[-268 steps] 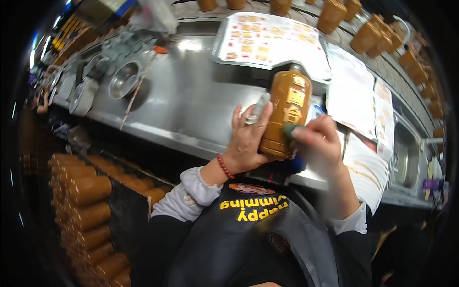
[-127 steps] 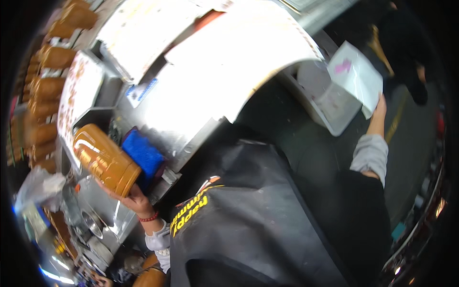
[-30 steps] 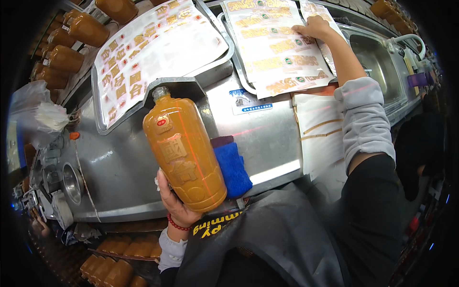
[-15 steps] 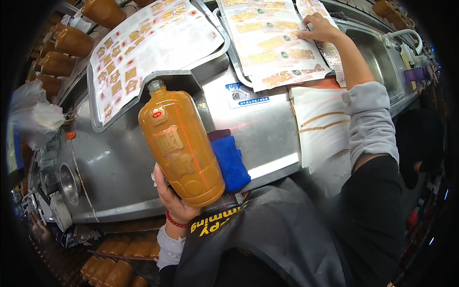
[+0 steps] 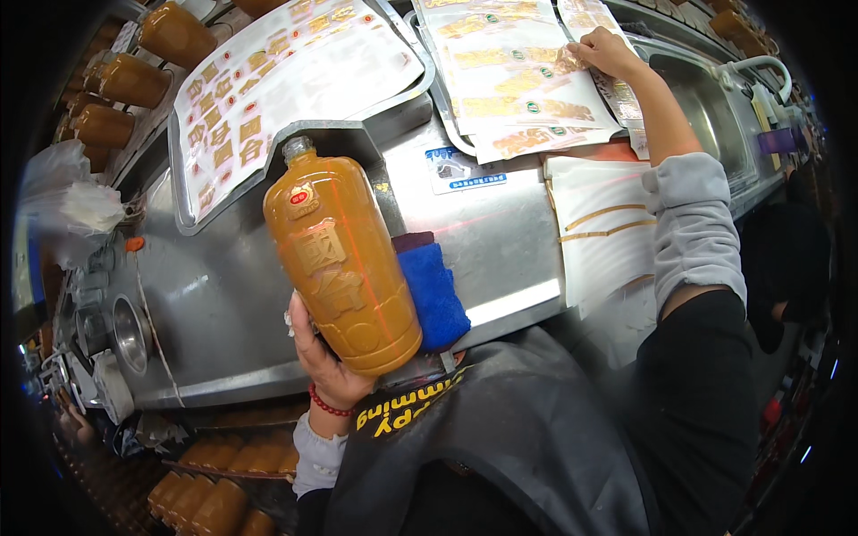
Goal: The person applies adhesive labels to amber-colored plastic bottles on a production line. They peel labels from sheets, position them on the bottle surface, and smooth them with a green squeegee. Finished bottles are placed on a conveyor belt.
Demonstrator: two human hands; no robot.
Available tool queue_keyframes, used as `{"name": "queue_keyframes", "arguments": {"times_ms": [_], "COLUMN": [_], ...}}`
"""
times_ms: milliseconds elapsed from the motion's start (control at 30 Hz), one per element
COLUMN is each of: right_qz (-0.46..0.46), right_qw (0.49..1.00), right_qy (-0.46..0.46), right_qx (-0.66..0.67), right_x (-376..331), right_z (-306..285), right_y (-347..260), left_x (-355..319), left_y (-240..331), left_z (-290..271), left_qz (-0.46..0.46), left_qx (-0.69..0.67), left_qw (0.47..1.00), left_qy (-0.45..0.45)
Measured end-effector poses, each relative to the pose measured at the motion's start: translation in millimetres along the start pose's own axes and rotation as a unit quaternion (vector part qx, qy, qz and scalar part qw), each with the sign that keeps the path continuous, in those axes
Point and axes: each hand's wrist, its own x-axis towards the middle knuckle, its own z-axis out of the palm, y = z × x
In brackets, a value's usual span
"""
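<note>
The amber bottle (image 5: 342, 268) sits in the left hand (image 5: 323, 357), held above the front edge of the steel worktop (image 5: 500, 232), just left of a blue cloth (image 5: 433, 295). The fingers wrap the lower body from behind and below, closed firmly around it, with the base close to the apron. Its long axis runs up and slightly left in the view, with the open neck pointing away from the person toward the sheet of small labels (image 5: 286, 80) and the embossed front face turned up to the camera.

The right hand (image 5: 603, 49) is stretched far out to the sheets of gold labels (image 5: 514, 80), fingertips pressed at a label's edge. It appears to be pinching or peeling one, though the rim distortion makes it hard to tell whether anything is held.

To do this well, the bottle is best kept steady with its flat face up and level, so a label can be laid square to the embossing. The peel should be slow from one corner, so the sticker does not curl.

More amber bottles (image 5: 134, 80) stand along the far left edge.
</note>
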Motion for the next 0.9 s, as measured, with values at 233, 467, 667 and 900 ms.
{"name": "queue_keyframes", "arguments": {"times_ms": [233,467,667,900], "right_qz": [-0.119,-0.149,-0.219,-0.345], "right_qw": [0.985,0.950,0.932,0.902], "right_qy": [0.113,0.252,0.275,0.239], "right_qx": [-0.044,-0.112,-0.090,-0.104], "right_x": [-20.3,-26.6,-100.9,-160.1], "right_z": [7.2,-8.2,-76.0,-136.2], "right_y": [15.4,14.7,-79.9,-144.7], "left_x": [1.4,5.7,16.1,15.7], "left_y": [-1.3,-0.2,16.1,14.6], "left_z": [-0.9,6.0,0.6,-6.3], "left_qz": [0.014,0.021,0.003,0.017], "left_qx": [0.000,-0.007,0.045,0.126], "left_qw": [1.000,0.999,0.999,0.992], "left_qy": [-0.003,0.046,0.016,0.000]}}
